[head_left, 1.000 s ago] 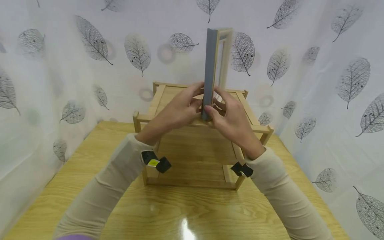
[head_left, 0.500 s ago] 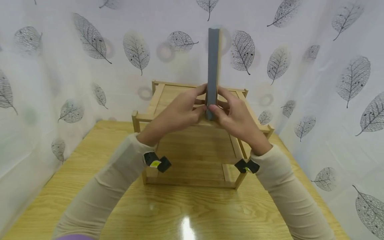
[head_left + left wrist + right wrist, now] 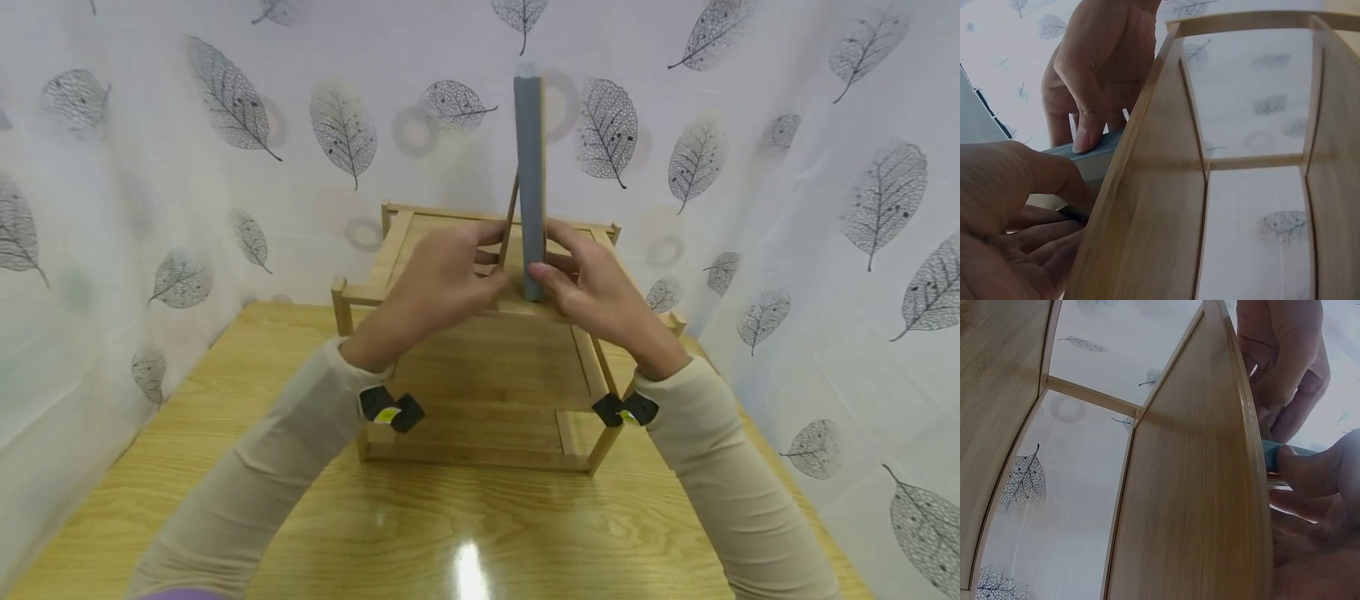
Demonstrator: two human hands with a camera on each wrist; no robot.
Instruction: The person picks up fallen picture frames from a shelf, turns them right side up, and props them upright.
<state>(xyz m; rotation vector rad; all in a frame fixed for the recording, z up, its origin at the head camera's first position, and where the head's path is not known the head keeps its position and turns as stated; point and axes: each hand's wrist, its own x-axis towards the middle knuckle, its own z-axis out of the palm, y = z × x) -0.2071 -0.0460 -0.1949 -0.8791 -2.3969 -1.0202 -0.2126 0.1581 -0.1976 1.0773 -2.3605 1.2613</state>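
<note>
A picture frame stands upright on the top board of a wooden two-tier rack, its blue-grey side edge facing me. From its left side a thin brown back stand slants away. My left hand pinches this stand between thumb and fingers. On the other side, my right hand grips the lower part of the frame, thumb on the near edge. Both wrist views show the rack's boards from the side; in the left one a bit of the blue frame edge shows, mostly hidden by hands.
The rack stands on a glossy wood-grain table. Its corner posts, such as the front left post, rise slightly above the top board. A white curtain with leaf prints surrounds the table at the back and sides.
The frame has turned until only its side edge faces me. My left hand has moved off it to the left, swinging the back stand out. The right hand keeps its grip.
</note>
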